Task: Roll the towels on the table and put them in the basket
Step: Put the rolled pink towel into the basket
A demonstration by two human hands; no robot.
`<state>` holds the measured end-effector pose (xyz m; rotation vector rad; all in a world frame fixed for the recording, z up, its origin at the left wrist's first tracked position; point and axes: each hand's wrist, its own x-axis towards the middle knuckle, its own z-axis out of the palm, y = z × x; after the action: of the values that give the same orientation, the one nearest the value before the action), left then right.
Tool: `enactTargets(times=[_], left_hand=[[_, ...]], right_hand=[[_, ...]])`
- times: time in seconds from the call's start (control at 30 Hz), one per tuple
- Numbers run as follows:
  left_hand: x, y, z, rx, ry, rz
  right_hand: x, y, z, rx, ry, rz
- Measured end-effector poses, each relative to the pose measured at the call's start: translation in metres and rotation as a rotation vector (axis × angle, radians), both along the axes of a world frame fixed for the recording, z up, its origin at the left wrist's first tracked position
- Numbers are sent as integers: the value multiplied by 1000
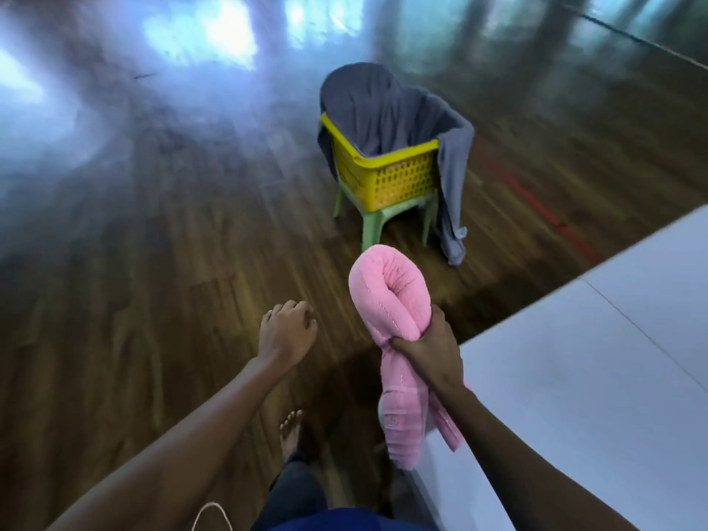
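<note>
The rolling looks done; this is the carrying step. The right hand [425, 354] squeezes the pink towel [387, 285] around its middle, in the air, well short of the yellow basket [398, 178]. The left hand [285, 331] hangs loose and, as far as the blur shows, holds nothing. The roll is bent double. Its bend points up toward the basket, and its ends hang down away from it. Next, it must go over the basket's rim and drop inside.

head view | head-worn, wide-angle | faces forward-down | floor [153, 300] close | basket [402, 182] ahead, well off
</note>
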<state>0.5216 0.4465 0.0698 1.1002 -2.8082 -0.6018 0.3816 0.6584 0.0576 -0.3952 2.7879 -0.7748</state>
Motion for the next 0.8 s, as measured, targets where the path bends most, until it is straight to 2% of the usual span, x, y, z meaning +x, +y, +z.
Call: enactTargets(times=[0.03,0.07,0.2,0.4,0.57,0.8], left_hand=[[0,-24,2,-6,8,15],[-1,-47,3,-12,12,22],[-22,-137,16,-44,37,3],[-88,-240,34,-35,80,-108],[-175,-308,35,-23,85,-219],[-328,-405,27,-12,28,-334]], right_hand=[[-3,-27,8,-155,-165,65],[-6,-53,15,-165,-246,92],[-14,-146,30,-315,-171,76],[-48,-246,35,-364,-210,-65],[-103,-311,37,-394,-200,-206],[-226,-405,33,-508,-221,-340]])
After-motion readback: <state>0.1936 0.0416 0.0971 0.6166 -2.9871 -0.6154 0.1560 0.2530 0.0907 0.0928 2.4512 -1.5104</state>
